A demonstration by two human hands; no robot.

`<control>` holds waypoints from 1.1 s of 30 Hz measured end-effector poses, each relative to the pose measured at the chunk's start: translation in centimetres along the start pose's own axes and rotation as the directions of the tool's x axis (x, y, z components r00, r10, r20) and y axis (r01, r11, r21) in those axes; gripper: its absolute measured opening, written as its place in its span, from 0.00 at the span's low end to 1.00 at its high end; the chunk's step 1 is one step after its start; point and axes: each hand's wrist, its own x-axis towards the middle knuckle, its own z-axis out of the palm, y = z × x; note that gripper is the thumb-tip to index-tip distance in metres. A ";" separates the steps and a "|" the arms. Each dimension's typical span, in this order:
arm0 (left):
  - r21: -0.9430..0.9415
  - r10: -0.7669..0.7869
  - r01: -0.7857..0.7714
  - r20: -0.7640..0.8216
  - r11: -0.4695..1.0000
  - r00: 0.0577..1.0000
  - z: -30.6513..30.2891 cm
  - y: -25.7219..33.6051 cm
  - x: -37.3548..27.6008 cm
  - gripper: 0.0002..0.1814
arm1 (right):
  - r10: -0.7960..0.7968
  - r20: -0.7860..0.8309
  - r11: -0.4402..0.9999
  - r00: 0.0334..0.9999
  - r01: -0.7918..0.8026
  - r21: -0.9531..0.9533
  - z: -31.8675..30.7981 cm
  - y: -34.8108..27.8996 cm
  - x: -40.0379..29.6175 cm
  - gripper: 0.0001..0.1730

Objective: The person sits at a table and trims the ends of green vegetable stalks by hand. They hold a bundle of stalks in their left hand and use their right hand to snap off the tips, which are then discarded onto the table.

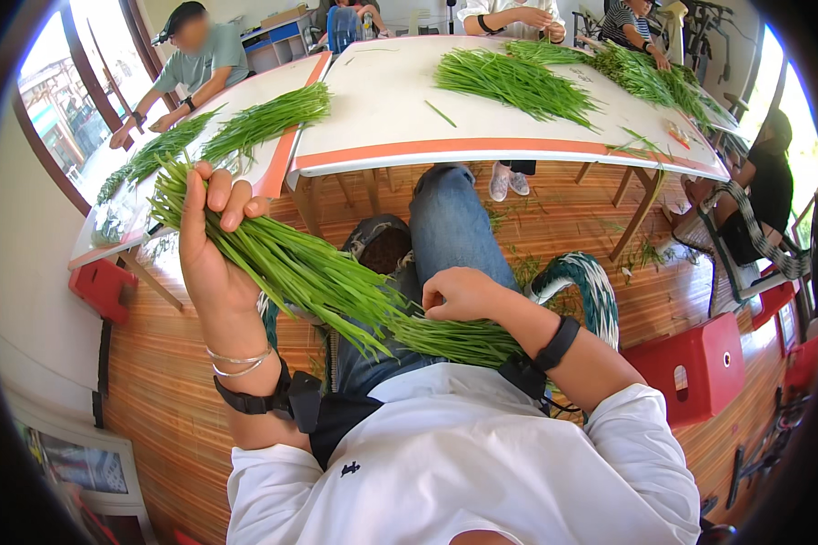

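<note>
My left hand point(221, 225), raised at the left, is closed around a thick bundle of long green leaf stalks point(313, 272), perhaps garlic chives. The bundle slants down to the right over my lap. Another bunch of green stalks point(457, 338) lies across my thighs, meeting the tips of the held bundle. Just above that bunch is my right hand point(460, 294), its fingers curled and pointing left; whether a stalk is pinched in them cannot be made out.
Ahead stands a white table point(382, 102) with an orange edge, bearing a large pile of greens point(518, 85). More greens point(269, 119) lie on the left table. People sit or stand around. A red plastic stool point(688, 368) is at my right, another point(102, 289) at far left.
</note>
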 end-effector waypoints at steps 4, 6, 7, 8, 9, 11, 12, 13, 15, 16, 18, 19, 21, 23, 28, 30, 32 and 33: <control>0.001 0.005 -0.005 0.018 1.000 1.000 -0.1 0.2 0.0 0.08 | 0.094 0.086 0.971 0.992 -0.072 -0.228 0.7 -0.4 0.2 0.16; 0.003 -0.014 0.014 0.009 1.000 1.000 -0.3 0.0 -0.1 0.07 | 0.085 0.144 0.956 0.986 -0.040 -0.289 1.4 -0.5 0.1 0.16; 0.009 -0.017 0.017 0.005 1.000 1.000 -0.3 0.0 -0.1 0.06 | 0.074 0.173 0.947 0.982 -0.015 -0.321 1.7 -0.6 0.1 0.16; 0.082 -0.014 0.014 0.009 0.997 1.000 -0.1 -0.2 -0.1 0.07 | 0.007 0.138 0.956 0.990 0.034 -0.292 1.9 -0.2 -0.1 0.15; 0.069 -0.040 0.039 0.020 0.997 0.999 -0.3 -0.4 -0.2 0.08 | 0.017 0.120 0.964 0.993 0.016 -0.266 1.8 0.0 -0.2 0.14; 0.133 -0.061 0.064 -0.023 0.989 0.998 0.2 -0.7 0.0 0.09 | 0.039 0.083 0.978 0.996 -0.021 -0.209 1.5 0.0 -0.1 0.13; 0.141 -0.073 0.075 -0.013 0.987 0.997 0.3 -1.0 0.0 0.09 | 0.062 0.081 0.983 0.995 -0.047 -0.176 0.6 -0.2 -0.5 0.12; 0.167 -0.075 0.084 -0.060 0.982 0.995 0.4 -1.0 -0.1 0.09 | 0.023 0.034 0.991 0.999 -0.018 -0.129 0.4 0.0 -0.3 0.12; 0.198 -0.081 0.111 -0.155 0.974 0.985 0.5 -1.1 -0.4 0.09 | -0.033 -0.063 0.998 0.997 0.030 -0.048 0.2 0.6 0.1 0.13; 0.195 -0.099 0.121 -0.120 0.973 0.988 -0.2 -0.5 -0.6 0.09 | -0.045 -0.055 0.997 0.997 0.048 0.061 -0.7 -0.1 0.3 0.13; 0.167 -0.111 0.119 -0.054 0.979 0.992 -0.6 -1.0 -0.5 0.09 | 0.032 0.009 0.945 0.999 -0.033 0.325 -3.1 -1.1 -0.3 0.15; 0.152 -0.137 0.132 0.021 0.980 0.990 -0.6 -1.2 -0.1 0.09 | 0.082 0.011 0.870 0.997 -0.076 0.488 -3.7 -1.0 -0.5 0.16; 0.234 -0.145 0.151 -0.045 0.960 0.988 0.6 -1.8 -0.1 0.09 | 0.147 0.052 0.645 0.988 -0.136 0.752 -4.8 -0.7 -0.9 0.17; 0.204 -0.190 0.192 -0.027 0.960 0.981 0.2 -1.5 -0.6 0.09 | 0.119 -0.003 0.531 0.993 -0.061 0.845 -6.4 -2.7 -1.6 0.17; 0.279 -0.316 0.303 0.003 0.911 0.949 0.6 -3.8 -1.0 0.11 | 0.035 -0.208 0.409 0.977 0.176 0.895 -8.1 -5.3 -3.3 0.16; 0.316 -0.359 0.345 -0.015 0.884 0.933 1.0 -5.2 -1.5 0.15 | -0.001 -0.291 0.451 0.957 0.260 0.854 -8.3 -6.2 -3.7 0.15; 0.370 -0.379 0.364 -0.034 0.855 0.925 1.6 -6.8 -2.3 0.17 | -0.017 -0.344 0.506 0.939 0.305 0.807 -8.0 -7.4 -4.2 0.15; 0.408 -0.376 0.363 -0.051 0.838 0.925 2.2 -7.5 -2.8 0.18 | -0.026 -0.371 0.532 0.928 0.327 0.781 -7.9 -8.0 -4.4 0.15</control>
